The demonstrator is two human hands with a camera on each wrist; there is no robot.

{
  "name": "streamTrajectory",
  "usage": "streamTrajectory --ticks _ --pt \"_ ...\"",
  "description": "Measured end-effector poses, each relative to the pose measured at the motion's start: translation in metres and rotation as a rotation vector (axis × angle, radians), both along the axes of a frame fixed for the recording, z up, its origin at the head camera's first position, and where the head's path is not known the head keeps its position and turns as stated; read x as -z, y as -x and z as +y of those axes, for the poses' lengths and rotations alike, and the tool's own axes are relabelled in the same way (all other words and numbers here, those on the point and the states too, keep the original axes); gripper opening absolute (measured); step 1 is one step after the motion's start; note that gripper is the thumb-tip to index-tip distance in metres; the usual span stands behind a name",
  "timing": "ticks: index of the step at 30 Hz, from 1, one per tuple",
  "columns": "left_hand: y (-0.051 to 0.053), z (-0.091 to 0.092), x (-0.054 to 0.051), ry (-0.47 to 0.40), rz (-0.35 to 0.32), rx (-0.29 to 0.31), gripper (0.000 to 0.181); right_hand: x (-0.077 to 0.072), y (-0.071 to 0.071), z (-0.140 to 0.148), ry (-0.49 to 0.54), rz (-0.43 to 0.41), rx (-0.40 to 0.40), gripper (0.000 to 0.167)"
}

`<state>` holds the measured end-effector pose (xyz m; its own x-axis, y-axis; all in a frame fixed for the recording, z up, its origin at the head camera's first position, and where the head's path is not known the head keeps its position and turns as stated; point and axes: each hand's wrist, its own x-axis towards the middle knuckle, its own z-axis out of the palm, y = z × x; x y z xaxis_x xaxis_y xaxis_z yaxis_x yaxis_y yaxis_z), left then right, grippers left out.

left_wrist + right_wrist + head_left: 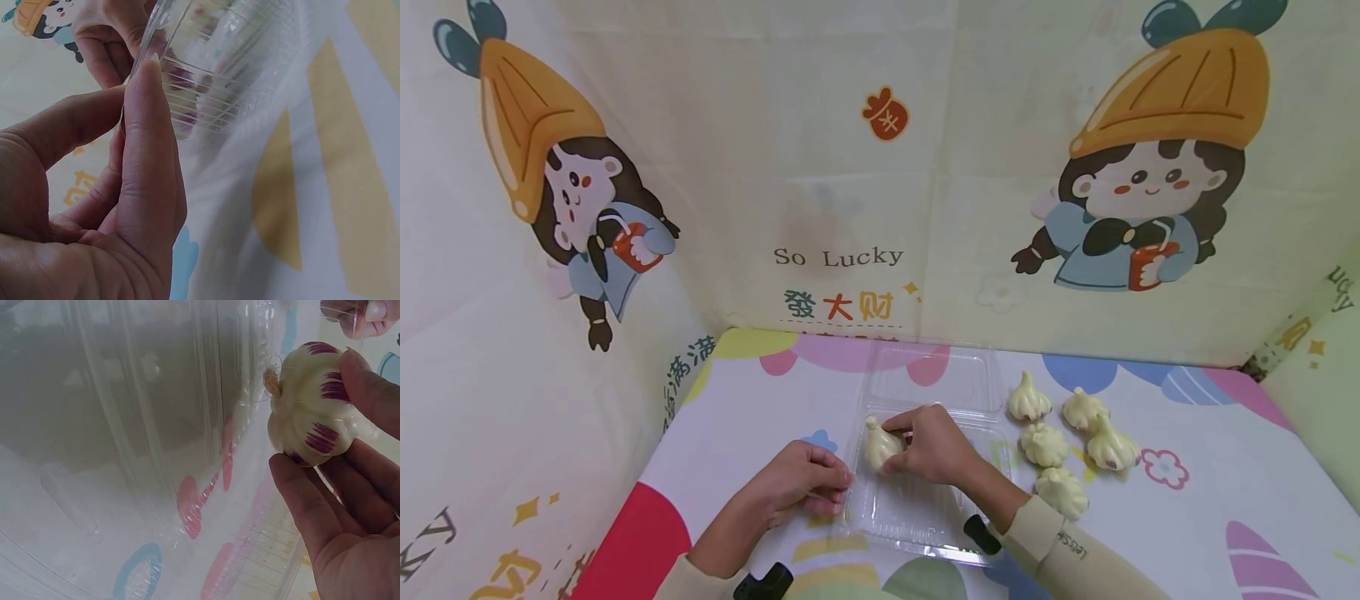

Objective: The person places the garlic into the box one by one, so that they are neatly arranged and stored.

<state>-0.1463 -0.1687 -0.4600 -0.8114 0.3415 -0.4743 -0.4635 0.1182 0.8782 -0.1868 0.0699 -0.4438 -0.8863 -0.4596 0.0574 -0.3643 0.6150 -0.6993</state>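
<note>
A clear plastic box [917, 508] lies on the patterned table with its lid [932, 375] folded back. The right hand [936, 446] holds a garlic bulb [882, 446] between thumb and fingers at the box's left side; in the right wrist view the bulb [312, 406] shows purple streaks and a root tuft. At the box's left edge, the left hand [801, 483] pinches the rim between thumb and fingers, seen closer in the left wrist view, where the hand [106, 181] grips the clear edge [147, 47].
Several garlic bulbs [1043, 444] stand grouped on the table [1187, 517] to the right of the box. A printed cloth [970, 208] hangs behind and at both sides.
</note>
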Motion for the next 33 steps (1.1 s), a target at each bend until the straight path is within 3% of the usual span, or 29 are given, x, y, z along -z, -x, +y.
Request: streamTrajectory --ticks 17,26,33 --pt "0.002 -0.0001 0.0021 0.014 0.007 0.001 0.016 0.0029 -0.001 -0.0046 -0.046 0.049 0.05 0.042" --pt "0.0013 -0.0002 0.001 0.009 0.013 -0.004 0.015 0.0002 -0.007 -0.0076 -0.173 0.244 0.019 0.043" --pt "0.0005 0.0001 -0.0006 -0.002 0.02 0.002 0.014 0.0005 -0.0067 -0.0052 -0.179 0.219 0.042 0.042"
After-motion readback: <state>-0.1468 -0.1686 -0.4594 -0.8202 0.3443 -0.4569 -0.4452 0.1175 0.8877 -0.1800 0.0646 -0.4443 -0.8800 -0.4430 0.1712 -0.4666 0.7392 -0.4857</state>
